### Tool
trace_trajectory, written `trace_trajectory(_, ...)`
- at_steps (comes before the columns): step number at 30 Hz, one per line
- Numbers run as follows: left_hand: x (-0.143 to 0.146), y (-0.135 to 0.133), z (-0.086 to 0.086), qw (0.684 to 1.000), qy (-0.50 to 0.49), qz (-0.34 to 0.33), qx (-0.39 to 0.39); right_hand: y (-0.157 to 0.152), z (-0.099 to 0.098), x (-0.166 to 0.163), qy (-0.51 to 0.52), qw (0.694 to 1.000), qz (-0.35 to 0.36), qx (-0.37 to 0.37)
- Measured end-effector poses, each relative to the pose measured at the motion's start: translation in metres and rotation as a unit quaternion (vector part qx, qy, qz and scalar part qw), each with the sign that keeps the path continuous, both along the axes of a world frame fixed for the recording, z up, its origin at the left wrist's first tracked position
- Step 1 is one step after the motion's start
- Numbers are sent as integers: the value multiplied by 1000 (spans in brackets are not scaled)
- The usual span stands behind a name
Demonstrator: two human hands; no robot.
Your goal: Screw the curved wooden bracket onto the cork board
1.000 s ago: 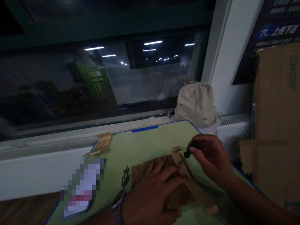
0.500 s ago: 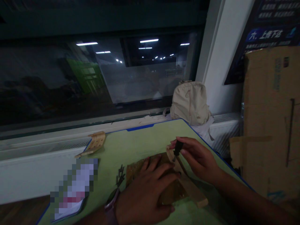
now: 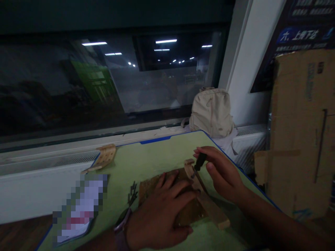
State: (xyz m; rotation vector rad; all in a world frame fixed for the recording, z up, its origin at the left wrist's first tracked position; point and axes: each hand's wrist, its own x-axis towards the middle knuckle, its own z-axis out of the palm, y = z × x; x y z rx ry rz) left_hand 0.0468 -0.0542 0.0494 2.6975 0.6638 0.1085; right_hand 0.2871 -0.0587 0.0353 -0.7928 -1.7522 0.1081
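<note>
Okay, we have the curved wooden part (image 3: pixel 202 197) lying on a brown sheet (image 3: pixel 159 186) near the green mat's (image 3: pixel 154 158) right edge. The screwdriver (image 3: pixel 199 162) now stands steeper than a second ago, pinched tightly in the right hand (image 3: pixel 222 174), its tip at the part; contact is hard to tell. The left hand (image 3: pixel 159 216) lies open, pressing the sheet and part. Screws (image 3: pixel 132 193) sit just left of the sheet.

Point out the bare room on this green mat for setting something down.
The green mat is bare along its far edge, between the slatted wooden piece and the right hand. Crowded nearer, around the brown sheet, dark screws and left hand.
</note>
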Motion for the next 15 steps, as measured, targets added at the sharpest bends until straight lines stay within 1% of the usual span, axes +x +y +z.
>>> trace_trajectory(4, 0, 1, 0, 1000, 10, 4, -11, 1, -5, -2, 55, 997, 12, -46)
trace_trajectory(5, 0, 1, 0, 1000, 12, 4, -12, 2, -6, -2, 70, 996, 9, -46)
trace_trajectory(7, 0, 1, -1, 1000, 14, 2, -14, 3, -7, -1, 83, 996, -9, -22)
trace_trajectory(11, 0, 2, -2, 1000, 13, -1, -12, 3, -3, 2, 21, 998, -39, 47)
trace_trajectory(15, -1, 2, -3, 1000, 6, 1, -9, -1, 2, 3, -23, 998, -36, 38)
